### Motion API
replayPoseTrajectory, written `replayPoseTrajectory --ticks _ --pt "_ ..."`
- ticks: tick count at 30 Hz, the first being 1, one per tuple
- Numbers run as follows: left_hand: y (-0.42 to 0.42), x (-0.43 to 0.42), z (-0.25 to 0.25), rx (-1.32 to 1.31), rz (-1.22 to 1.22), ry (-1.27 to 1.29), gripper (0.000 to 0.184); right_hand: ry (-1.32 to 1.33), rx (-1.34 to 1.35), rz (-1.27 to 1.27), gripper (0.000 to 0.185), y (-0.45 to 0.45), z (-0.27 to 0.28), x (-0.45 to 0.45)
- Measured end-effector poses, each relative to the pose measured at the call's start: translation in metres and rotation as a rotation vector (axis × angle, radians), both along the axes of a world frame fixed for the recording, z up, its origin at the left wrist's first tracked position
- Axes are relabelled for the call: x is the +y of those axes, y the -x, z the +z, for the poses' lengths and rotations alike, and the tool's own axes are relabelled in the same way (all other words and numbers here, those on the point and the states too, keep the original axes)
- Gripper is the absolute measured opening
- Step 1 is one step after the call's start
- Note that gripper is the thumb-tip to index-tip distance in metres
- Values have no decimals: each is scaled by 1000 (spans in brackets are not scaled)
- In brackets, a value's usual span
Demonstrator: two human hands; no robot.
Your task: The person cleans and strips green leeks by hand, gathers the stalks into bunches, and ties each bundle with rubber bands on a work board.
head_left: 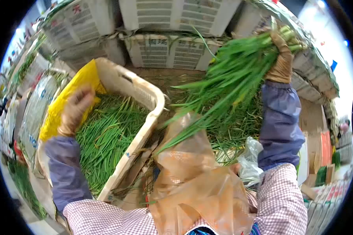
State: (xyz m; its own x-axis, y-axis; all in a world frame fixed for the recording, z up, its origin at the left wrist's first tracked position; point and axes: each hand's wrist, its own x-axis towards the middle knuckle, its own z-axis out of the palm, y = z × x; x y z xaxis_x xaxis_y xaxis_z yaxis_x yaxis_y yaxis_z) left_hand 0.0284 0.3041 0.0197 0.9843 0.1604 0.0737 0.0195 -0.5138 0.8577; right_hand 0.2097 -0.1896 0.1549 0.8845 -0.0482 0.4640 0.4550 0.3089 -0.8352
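My right hand [283,49], gloved in brown, is raised at the upper right and closed around a bunch of garlic chives [239,64]. The pale cut ends stick out beyond the fist, while the long green leaves fan down to the left across my apron. Over the yellow-lined side of a white plastic crate [155,107] is my left hand [76,107], also gloved. Motion smears its fingers, so their closure is unclear. Loose chives [106,137] lie inside that crate, below and right of this hand.
Stacked white crates [168,51] form a wall ahead. Chive scraps [239,125] cover the area beneath the raised bunch. A clear plastic bag [251,160] lies by my right forearm, and an orange-tinted plastic apron [196,172] covers my lap. Cardboard [312,117] stands at the right.
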Motion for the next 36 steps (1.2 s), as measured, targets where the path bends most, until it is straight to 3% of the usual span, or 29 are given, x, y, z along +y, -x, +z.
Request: replayPoseTrajectory --ticks 1,2,3,4,5,6,8,11,13,15,17,19,20,22,25,26,28,29,31,32,36 --pt "-18 -49 75 -170 -53 132 47 -77 -51 147 32 12 10 -17" --pt "-27 -18 62 -137 -80 106 55 -135 -30 242 32 13 10 4" --pt "-51 -98 148 -394 -286 -10 74 -164 -40 219 32 20 11 -2" --pt "-58 -135 179 -489 -418 -80 89 -205 -68 266 32 23 13 4" --pt "-91 -178 206 -699 -713 -187 88 -244 -89 299 32 29 15 3" --pt "-97 -173 208 -724 -750 -223 95 -263 -107 353 32 29 21 21" --pt "-110 -212 194 -575 -823 -226 97 -354 -135 386 32 45 13 2" --pt "-118 -252 110 -96 -880 106 102 -452 -23 407 30 55 -10 -17" --pt "-98 -271 28 222 -959 724 105 -526 85 501 28 53 -34 -30" --pt "-57 -295 -45 503 -1035 1357 108 -505 392 395 22 66 -70 -57" --pt "-19 -315 -76 661 -902 1419 111 -516 443 128 23 65 -127 -66" --pt "1 -318 -67 787 -641 950 131 -420 480 50 21 56 -158 -80" --pt "22 -338 -60 758 -581 1060 126 -442 533 -23 23 57 -177 -88" --pt "35 -331 -41 760 -592 982 123 -445 552 -105 27 57 -179 -77" --pt "45 -331 -68 906 -567 1142 112 -323 565 -214 26 53 -190 -85" --pt "48 -337 -67 923 -689 1151 104 -336 605 -231 25 54 -196 -88" --pt "62 -352 -55 761 -566 1122 73 -280 662 -261 25 44 -208 -90" --pt "61 -360 -46 780 -565 1119 73 -328 683 -219 28 47 -210 -89" --pt "59 -374 -37 903 -589 765 48 -252 720 -297 23 41 -225 -86" --pt "61 -380 -48 899 -600 808 38 -262 789 -294 24 40 -229 -88" --pt "55 -388 -64 1205 -445 916 26 -498 978 -271 24 20 -273 -96"
